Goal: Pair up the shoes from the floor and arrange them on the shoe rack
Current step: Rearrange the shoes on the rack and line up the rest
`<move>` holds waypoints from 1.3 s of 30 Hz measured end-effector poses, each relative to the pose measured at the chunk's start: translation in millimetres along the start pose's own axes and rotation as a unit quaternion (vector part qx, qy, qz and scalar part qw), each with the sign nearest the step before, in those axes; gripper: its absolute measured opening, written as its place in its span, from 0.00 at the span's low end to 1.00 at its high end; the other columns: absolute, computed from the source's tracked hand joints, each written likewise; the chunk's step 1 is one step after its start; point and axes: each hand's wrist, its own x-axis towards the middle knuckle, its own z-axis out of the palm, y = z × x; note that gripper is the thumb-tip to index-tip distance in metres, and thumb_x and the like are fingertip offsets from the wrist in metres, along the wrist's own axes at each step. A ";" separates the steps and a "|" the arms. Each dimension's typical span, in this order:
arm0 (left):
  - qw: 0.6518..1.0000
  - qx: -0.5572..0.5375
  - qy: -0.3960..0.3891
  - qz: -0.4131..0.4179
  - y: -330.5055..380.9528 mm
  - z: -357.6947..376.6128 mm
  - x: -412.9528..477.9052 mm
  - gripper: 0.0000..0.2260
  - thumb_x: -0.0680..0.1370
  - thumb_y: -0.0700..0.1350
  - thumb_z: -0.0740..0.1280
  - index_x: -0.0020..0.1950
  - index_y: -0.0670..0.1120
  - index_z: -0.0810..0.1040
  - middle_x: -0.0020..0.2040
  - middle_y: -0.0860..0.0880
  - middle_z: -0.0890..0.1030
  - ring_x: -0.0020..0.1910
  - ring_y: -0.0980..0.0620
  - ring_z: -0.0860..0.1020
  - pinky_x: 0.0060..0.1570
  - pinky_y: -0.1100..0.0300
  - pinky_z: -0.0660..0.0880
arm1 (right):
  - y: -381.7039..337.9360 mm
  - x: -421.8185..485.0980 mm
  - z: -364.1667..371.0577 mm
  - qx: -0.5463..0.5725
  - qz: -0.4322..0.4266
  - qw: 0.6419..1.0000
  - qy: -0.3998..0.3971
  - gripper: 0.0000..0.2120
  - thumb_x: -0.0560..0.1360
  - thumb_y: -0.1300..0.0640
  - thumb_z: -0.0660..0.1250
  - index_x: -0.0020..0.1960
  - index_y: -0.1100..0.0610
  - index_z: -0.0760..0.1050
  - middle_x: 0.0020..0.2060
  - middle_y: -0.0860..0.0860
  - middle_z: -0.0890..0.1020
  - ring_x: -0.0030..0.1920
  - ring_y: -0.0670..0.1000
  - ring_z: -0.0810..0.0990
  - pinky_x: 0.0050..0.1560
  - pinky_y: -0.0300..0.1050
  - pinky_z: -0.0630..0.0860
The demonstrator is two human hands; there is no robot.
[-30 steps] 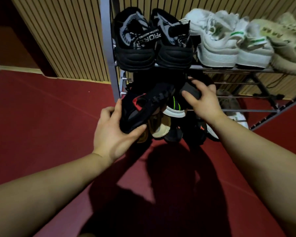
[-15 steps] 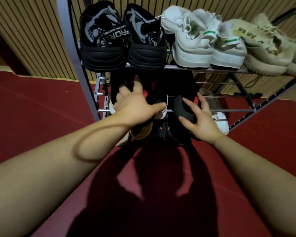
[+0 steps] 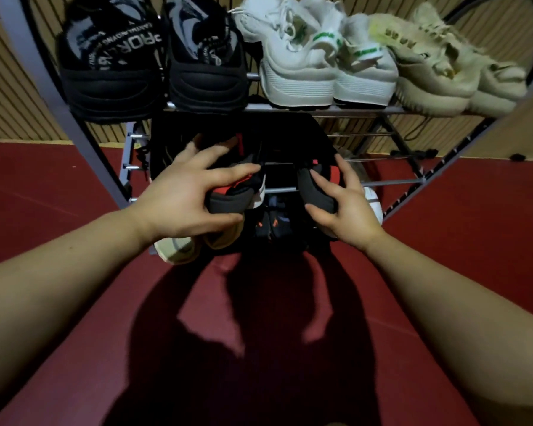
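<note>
- Head view: the left hand (image 3: 185, 198), fingers curled and spread, grips the heel of a black shoe with red trim (image 3: 231, 199) at the middle shelf of the shoe rack (image 3: 290, 110).
- The right hand (image 3: 343, 204), partly closed, clasps the heel of the matching black shoe (image 3: 316, 192); a gap with bare rails separates the two shoes.
- To the right of the right hand the middle rails lie open.
- Top shelf: a black pair (image 3: 154, 56), a white pair with green marks (image 3: 323, 63) and a cream pair (image 3: 450, 72), heels outward.
- Lowest level: a beige shoe (image 3: 179, 250) and dark shoes with orange marks (image 3: 274, 229).
- Red floor (image 3: 59, 186) lies clear on both sides.
</note>
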 end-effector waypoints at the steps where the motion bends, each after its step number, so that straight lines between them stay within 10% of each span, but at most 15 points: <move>1: 1.000 -0.008 0.020 -0.002 4.8 2.1 3.5 0.33 0.65 0.68 0.60 0.70 0.67 0.60 0.73 0.44 0.65 0.69 0.37 0.64 0.71 0.50 0.57 | 4.3 -2.3 -1.7 -0.005 -0.005 1.000 0.007 0.28 0.72 0.55 0.72 0.69 0.51 0.69 0.75 0.58 0.52 0.75 0.60 0.53 0.73 0.46 0.52; 7: 0.992 -0.094 0.087 -0.010 39.5 13.5 27.2 0.34 0.63 0.67 0.61 0.69 0.64 0.61 0.74 0.47 0.64 0.71 0.48 0.66 0.62 0.66 0.55 | 22.0 -9.1 -16.8 -0.013 0.035 0.999 0.029 0.28 0.73 0.54 0.71 0.70 0.49 0.68 0.76 0.53 0.50 0.75 0.56 0.51 0.68 0.37 0.48; 14: 0.993 -0.077 0.092 -0.002 85.0 52.1 63.4 0.35 0.62 0.67 0.57 0.68 0.60 0.66 0.70 0.49 0.71 0.71 0.36 0.63 0.73 0.46 0.50 | 45.0 -8.9 -26.4 -0.031 0.040 0.998 0.044 0.28 0.72 0.52 0.71 0.70 0.47 0.68 0.76 0.53 0.51 0.75 0.58 0.51 0.69 0.41 0.48; 22: 0.992 -0.054 0.084 -0.074 104.5 88.4 97.9 0.35 0.68 0.66 0.63 0.74 0.60 0.61 0.76 0.55 0.60 0.70 0.38 0.58 0.68 0.62 0.49 | 69.8 -1.1 -43.1 -0.011 0.066 0.997 0.048 0.28 0.72 0.51 0.71 0.70 0.45 0.67 0.76 0.56 0.50 0.75 0.57 0.49 0.72 0.46 0.50; 30: 0.996 0.017 0.050 -0.075 110.6 119.4 141.6 0.41 0.70 0.63 0.69 0.77 0.49 0.57 0.75 0.47 0.60 0.67 0.37 0.63 0.68 0.54 0.57 | 91.8 14.1 -53.7 -0.017 0.077 0.996 0.045 0.30 0.73 0.48 0.68 0.73 0.45 0.63 0.75 0.58 0.51 0.76 0.58 0.48 0.75 0.53 0.51; 39: 0.993 -0.081 -0.090 -0.010 111.4 103.6 169.6 0.41 0.76 0.48 0.67 0.78 0.51 0.40 0.77 0.45 0.35 0.75 0.40 0.37 0.74 0.45 0.44 | 110.4 32.8 -57.8 -0.044 0.087 0.995 0.023 0.33 0.71 0.41 0.63 0.72 0.55 0.63 0.75 0.59 0.52 0.75 0.59 0.51 0.73 0.57 0.54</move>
